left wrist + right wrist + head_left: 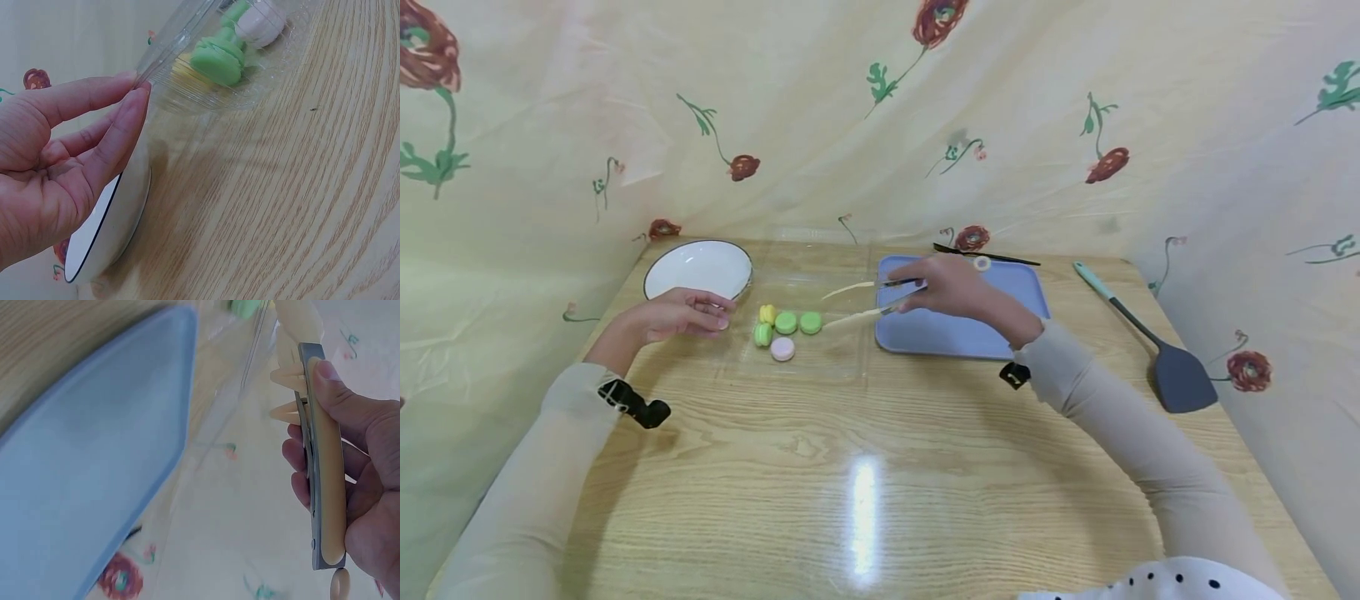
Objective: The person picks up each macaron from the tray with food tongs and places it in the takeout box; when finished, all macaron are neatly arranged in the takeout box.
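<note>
My left hand pinches the edge of a clear plastic container between thumb and fingers; the left wrist view shows its rim at the fingertips. Several macarons sit inside: green ones, a yellow one and a pale pink one. My right hand grips cream-and-grey tongs by the handles, above the blue tray. The tongs stand spread, their tips reaching left over the container. One tip is close to the rightmost green macaron; whether it touches cannot be told.
A white dark-rimmed bowl stands behind my left hand. Behind the tray lies a thin black utensil. At the right, a dark spatula with a mint handle rests on the wooden table. Flowered cloth hangs around the table.
</note>
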A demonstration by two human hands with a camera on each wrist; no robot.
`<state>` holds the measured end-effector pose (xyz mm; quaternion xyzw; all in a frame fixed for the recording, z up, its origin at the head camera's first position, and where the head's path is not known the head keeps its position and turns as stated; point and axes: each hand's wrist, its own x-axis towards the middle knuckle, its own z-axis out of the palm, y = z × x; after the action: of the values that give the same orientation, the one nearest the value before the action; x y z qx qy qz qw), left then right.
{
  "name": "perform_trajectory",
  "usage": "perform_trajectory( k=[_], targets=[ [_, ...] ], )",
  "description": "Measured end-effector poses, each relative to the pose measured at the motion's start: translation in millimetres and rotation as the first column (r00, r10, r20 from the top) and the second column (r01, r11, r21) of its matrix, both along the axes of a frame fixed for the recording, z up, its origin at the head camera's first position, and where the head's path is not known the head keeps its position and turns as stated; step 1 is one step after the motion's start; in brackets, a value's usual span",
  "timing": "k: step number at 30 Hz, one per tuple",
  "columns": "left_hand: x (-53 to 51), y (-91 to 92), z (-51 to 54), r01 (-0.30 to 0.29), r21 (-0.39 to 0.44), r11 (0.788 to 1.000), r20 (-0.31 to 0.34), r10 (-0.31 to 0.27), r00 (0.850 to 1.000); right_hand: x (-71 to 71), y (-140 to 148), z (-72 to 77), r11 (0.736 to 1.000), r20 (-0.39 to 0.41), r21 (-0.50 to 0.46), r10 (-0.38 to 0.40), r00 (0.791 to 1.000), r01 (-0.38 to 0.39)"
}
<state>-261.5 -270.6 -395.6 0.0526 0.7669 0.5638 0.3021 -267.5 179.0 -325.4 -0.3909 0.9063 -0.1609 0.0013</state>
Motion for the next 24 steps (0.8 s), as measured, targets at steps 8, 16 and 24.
perform_trajectory(
  k=[8, 16, 24],
  targets=[
    [-0.9, -0.4, -3.0, -0.001, -0.010, 1.000, -0.003, 0.001, 1.000, 4.7, 59.5, 16.8, 0.990, -0.017, 0.057, -0.126, 0.992, 0.127],
    [-0.9, -0.7, -3.0, 0.001, 0.000, 1.000, 0.000, -0.001, 1.000, 15.8, 127.1, 25.7, 0.957, -0.009, 0.133, -0.261, 0.965, 0.260],
    [-2.0, -1.3, -2.8, 0.004, 0.006, 1.000, 0.007, -0.004, 1.000, 28.2, 183.7, 33.9, 0.929, -0.035, 0.193, -0.315, 0.949, 0.315]
  ],
)
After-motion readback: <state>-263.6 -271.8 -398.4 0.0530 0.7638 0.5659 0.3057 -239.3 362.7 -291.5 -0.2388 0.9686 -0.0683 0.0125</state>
